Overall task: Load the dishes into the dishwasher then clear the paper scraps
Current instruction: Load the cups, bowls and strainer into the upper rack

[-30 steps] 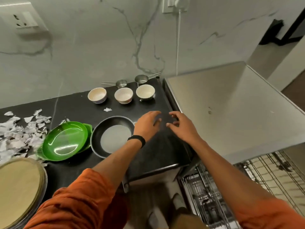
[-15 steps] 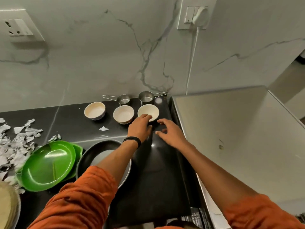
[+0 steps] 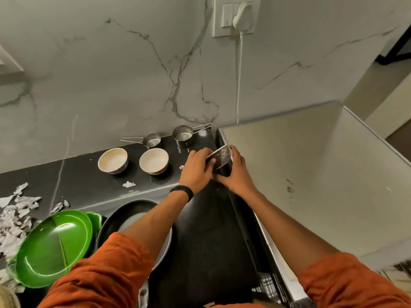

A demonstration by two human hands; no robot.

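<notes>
At the right end of the dark counter (image 3: 200, 230), we hold a patterned bowl (image 3: 221, 157) between both hands, tipped on its side with the rim turned up and to the right. Our left hand (image 3: 195, 167), a black wristband (image 3: 182, 192) at the wrist, curls its fingers round the bowl's near side. Our right hand (image 3: 238, 174) cups it from below and from the right, the fingers wrapped over the rim. We cannot tell whether the bowl touches the counter. It sits just beside the edge of the steel surface (image 3: 311, 165) on the right.

Two cream-lined bowls (image 3: 113, 160) stand upright to the left, near each other but apart. Behind them, against the marble wall (image 3: 111, 74), are two steel measuring cups (image 3: 182, 135). Under our left forearm lies a black pan (image 3: 124, 216), and stacked green plates (image 3: 53, 247) sit just beside it. Torn paper scraps (image 3: 17, 210) are heaped at the counter's far left, with a single scrap (image 3: 128, 184) in front of the bowls. A corner of the dishwasher rack (image 3: 266, 283) shows below the steel surface. A white plug (image 3: 241, 14) sits in the wall socket above.
</notes>
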